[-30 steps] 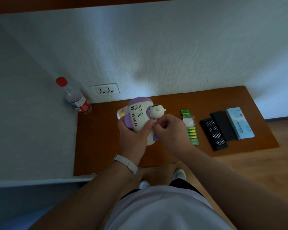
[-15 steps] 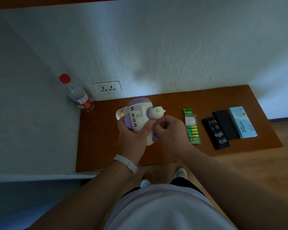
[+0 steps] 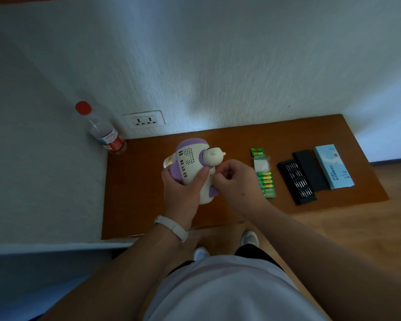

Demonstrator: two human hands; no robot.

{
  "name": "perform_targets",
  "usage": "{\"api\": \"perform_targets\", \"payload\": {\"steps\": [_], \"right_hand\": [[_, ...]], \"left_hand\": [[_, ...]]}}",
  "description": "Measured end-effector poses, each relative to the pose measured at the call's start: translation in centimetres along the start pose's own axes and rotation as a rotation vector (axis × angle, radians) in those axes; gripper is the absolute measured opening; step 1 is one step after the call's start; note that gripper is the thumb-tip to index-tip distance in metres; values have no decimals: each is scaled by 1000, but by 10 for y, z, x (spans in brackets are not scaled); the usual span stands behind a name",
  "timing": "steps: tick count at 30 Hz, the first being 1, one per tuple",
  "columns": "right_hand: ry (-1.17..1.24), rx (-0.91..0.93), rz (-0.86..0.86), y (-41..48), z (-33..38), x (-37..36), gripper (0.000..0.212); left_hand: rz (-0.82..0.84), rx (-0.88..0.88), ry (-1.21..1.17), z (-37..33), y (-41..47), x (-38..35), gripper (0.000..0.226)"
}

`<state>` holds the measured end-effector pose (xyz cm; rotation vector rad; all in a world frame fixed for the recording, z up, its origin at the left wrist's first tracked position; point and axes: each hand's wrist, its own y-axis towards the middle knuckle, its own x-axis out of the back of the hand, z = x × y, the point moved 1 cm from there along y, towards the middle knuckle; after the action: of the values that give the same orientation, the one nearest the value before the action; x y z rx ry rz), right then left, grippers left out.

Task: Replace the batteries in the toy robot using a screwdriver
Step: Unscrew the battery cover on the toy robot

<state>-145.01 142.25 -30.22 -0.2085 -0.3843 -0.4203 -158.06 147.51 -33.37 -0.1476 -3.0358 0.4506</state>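
White-and-purple toy robot (image 3: 190,165) at frame centre, lower body hidden by gripping left hand (image 3: 183,191), long axis upper-left to lower-right, right hand (image 3: 235,179) fingertips pinched, contents unclear.

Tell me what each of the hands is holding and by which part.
The left hand grips the toy robot around its body, thumb across the back. The right hand is pinched at the toy's back; whether it holds anything cannot be told.
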Motion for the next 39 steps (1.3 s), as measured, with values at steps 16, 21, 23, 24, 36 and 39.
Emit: {"api": "perform_targets", "payload": {"steps": [16,21,23,24,36,39], "right_hand": [[-416,-203,243,27,-119,-20,9],[-575,-162,286,32,-144,-32,13],[-611,-136,288,34,-148,-37,12],[-626,-125,288,35,-148,-38,11],[-511,-160,263,23,-134,-24,10],[-469,-134,240,14,-114,-10,10]], "left_hand": [[118,296,-107,57,26,53,82],[91,305,-75,66,28,66,87],[84,295,-73,67,27,68,89],[89,292,-77,67,26,68,88],[141,266,-46,57,18,59,83],[162,260,-51,50,17,54,84]]}}
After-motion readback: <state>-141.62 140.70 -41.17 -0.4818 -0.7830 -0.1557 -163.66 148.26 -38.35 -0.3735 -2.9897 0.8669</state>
